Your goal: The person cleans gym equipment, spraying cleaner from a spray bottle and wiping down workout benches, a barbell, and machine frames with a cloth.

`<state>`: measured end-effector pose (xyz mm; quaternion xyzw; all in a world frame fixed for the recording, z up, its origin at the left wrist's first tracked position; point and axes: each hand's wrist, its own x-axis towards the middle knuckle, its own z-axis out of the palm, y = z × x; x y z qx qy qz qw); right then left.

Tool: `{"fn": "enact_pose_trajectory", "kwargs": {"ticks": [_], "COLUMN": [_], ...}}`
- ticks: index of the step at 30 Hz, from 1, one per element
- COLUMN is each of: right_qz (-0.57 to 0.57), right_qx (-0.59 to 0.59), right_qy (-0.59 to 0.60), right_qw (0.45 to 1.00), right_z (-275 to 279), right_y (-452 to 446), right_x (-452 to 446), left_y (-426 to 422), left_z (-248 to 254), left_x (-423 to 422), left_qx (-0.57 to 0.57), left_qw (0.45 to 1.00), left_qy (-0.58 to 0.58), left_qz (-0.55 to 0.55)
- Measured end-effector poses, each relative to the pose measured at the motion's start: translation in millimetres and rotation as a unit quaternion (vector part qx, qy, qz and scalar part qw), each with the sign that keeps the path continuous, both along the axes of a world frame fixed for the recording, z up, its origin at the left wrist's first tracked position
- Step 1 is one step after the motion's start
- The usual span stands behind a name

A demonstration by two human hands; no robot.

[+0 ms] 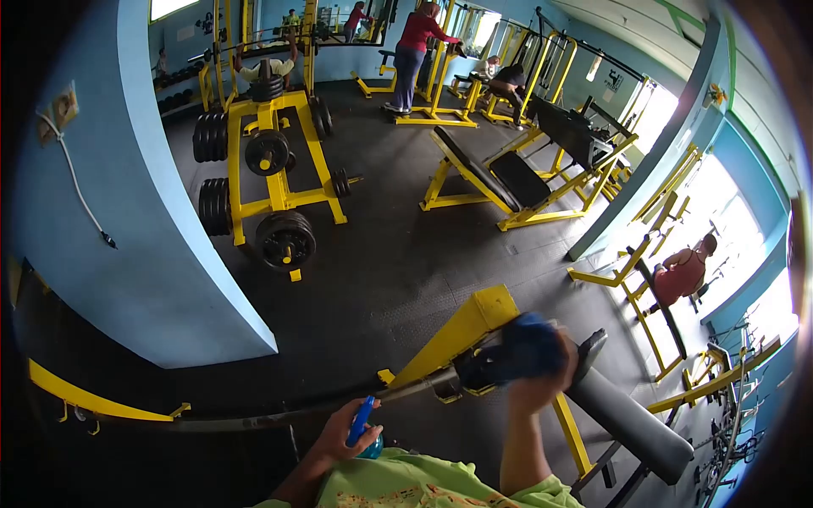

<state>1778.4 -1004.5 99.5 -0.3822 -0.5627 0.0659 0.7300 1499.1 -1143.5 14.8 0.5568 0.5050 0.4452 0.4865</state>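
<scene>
My left hand (340,433) is closed around a spray bottle with a blue trigger head (362,421), low in front of my green shirt. Part of its blue-green body shows below my fingers. My right hand (542,381) grips a dark blue cloth (527,345), both smeared by motion. The cloth is against or just over the upper part of a yellow gym frame (461,326); whether it touches cannot be seen. A long metal bar (246,423) runs left from this frame, beneath my left hand. Beside my right hand is a black padded bench (631,423).
A yellow weight rack (279,199) with black plates stands ahead left, near a blue pillar (169,186). A leg press machine (517,178) is ahead. Several people are about, including one in red standing (415,51) and one seated at right (680,273).
</scene>
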Motion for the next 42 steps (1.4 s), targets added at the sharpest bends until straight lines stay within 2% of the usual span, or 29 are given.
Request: {"fn": "enact_pose_trajectory", "kwargs": {"ticks": [2,5,6,7,8,10,11,13,14,15,17,19,21,22,24,25,26,28,29,31,33,34,37,38,40,42], "right_qz": [-0.014,-0.112,-0.084,-0.054,-0.056,-0.13,-0.13,-0.065,-0.017,-0.027,-0.007,-0.033,-0.047,-0.051,-0.054,-0.046,-0.144,-0.23,-0.223,-0.146,-0.129,-0.103,0.008,0.041,0.098,0.124], "right_qx": [0.055,0.034,-0.038,-0.109,-0.11,-0.332,-0.333,-0.432,-0.446,-0.456,-0.457,-0.454,-0.307,-0.306,-0.185,-0.203,-0.158,-0.258,-0.271,-0.352,-0.377,-0.394,-0.449,-0.46,-0.483,-0.501], "right_qy": [0.082,-0.154,-0.303,-0.442,-0.443,-0.544,-0.548,-0.62,-0.659,-0.648,-0.704,-0.697,-0.7,-0.697,-0.654,-0.649,-0.685,-0.819,-0.816,-0.86,-0.854,-0.851,-0.83,-0.818,-0.788,-0.748], "right_qw": [0.995,0.981,0.949,0.889,0.888,0.76,0.756,0.652,0.606,0.61,0.543,0.554,0.643,0.647,0.731,0.732,0.696,0.458,0.46,0.338,0.335,0.332,0.331,0.342,0.37,0.419], "right_z": [51,73,84,94,97,102,105,118,119,118,115,112,107,112,122,107,86,68,53,12,-20,-36,-87,-94,-91,-66], "right_y": [5,37,44,46,42,39,46,71,87,96,102,88,75,63,37,43,52,58,58,62,62,64,67,62,51,41], "right_x": [-13,-18,-30,-45,-60,-87,-91,-93,-92,-94,-101,-98,-93,-98,-114,-116,-118,-134,-140,-147,-149,-150,-153,-152,-150,-142], "left_y": [5,17,20,23,26,28,28,28,31,33,34,36,42,43,49,51,55,59,63,67,66,64,54,48,41,45], "left_z": [1,-4,-3,-3,-3,-7,-10,-15,-16,-21,-33,-30,-37,-48,-54,-43,-35,-23,-21,-16,-12,-15,-39,-40,-44,-43], "left_x": [-10,-22,-25,-26,-29,-37,-38,-42,-46,-47,-45,-44,-49,-50,-50,-49,-50,-53,-54,-55,-56,-59,-74,-71,-73,-78], "left_qx": [0.025,0.039,0.039,0.05,0.062,0.041,0.018,0.002,-0.009,-0.007,-0.017,-0.013,-0.006,-0.003,-0.015,-0.034,-0.055,-0.093,-0.077,-0.07,-0.047,-0.027,-0.061,-0.047,-0.042,-0.043], "left_qw": [0.999,0.999,0.999,0.998,0.997,0.997,0.996,0.996,0.996,0.994,0.994,0.992,0.993,0.993,0.993,0.992,0.989,0.983,0.986,0.987,0.992,0.994,0.993,0.996,0.996,0.997], "left_qy": [-0.036,-0.027,-0.029,-0.033,-0.038,-0.062,-0.084,-0.06,-0.03,-0.025,-0.049,-0.049,-0.05,-0.038,-0.026,-0.021,-0.021,-0.009,0.0,0.01,-0.027,0.0,0.014,-0.025,-0.04,-0.046], "left_qz": [0.0,-0.021,-0.024,-0.026,-0.028,-0.032,-0.037,-0.062,-0.086,-0.103,-0.101,-0.113,-0.111,-0.113,-0.117,-0.124,-0.134,-0.155,-0.15,-0.147,-0.111,-0.109,-0.101,-0.07,-0.061,-0.049]}}
